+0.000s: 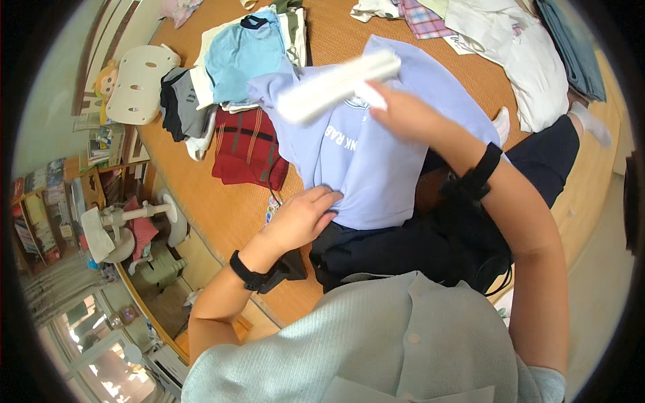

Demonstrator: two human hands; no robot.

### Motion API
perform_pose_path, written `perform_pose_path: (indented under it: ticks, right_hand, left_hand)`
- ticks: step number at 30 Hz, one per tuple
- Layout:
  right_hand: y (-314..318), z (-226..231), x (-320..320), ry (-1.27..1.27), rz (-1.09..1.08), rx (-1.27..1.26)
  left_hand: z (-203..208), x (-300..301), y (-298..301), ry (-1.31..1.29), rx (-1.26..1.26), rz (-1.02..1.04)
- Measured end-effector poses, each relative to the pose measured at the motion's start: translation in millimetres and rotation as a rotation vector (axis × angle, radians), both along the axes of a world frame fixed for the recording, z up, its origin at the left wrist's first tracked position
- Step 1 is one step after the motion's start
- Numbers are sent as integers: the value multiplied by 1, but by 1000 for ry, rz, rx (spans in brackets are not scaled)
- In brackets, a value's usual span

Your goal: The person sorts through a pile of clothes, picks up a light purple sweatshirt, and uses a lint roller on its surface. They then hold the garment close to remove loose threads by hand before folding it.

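A lavender sweatshirt (376, 174) with white print on its front lies spread before me, its near end over my dark-clad lap. My left hand (302, 211) is at its lower left edge, the fingers bent together on the fabric as if pinching it. Above the chest print, my right hand (406, 111) grips a long white bar-shaped tool (336, 87). Motion smears the tool, so its exact kind is unclear. Whether it touches the cloth I cannot tell. Each wrist wears a black strap.
Folded clothes with a light blue shirt (245, 54) on top stand at far left, beside grey garments (185, 104) and a red plaid garment (248, 148). White clothes (507, 50) and blue-grey trousers (571, 50) lie at far right. A white perforated board (142, 84) stands at the mat's left edge.
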State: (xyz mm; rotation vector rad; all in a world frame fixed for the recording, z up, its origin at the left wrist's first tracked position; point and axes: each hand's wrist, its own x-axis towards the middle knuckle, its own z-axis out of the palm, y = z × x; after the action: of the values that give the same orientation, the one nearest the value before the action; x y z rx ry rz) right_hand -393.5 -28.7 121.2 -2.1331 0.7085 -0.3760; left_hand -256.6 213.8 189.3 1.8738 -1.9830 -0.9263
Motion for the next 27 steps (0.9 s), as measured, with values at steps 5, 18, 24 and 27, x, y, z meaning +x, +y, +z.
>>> perform_pose_path:
  ticks: [5, 18, 24, 27]
  right_hand:
    - [44, 8, -103, 510, 194, 36]
    - [49, -14, -204, 230, -230, 162]
    - [3, -48, -98, 106, -331, 554]
    - [14, -51, -64, 143, -289, 663]
  left_hand:
    - [12, 24, 2, 283, 119, 8]
    - [-13, 48, -172, -683, 16, 105]
    - [8, 111, -151, 35, 112, 655]
    - [38, 137, -85, 1054, -170, 795]
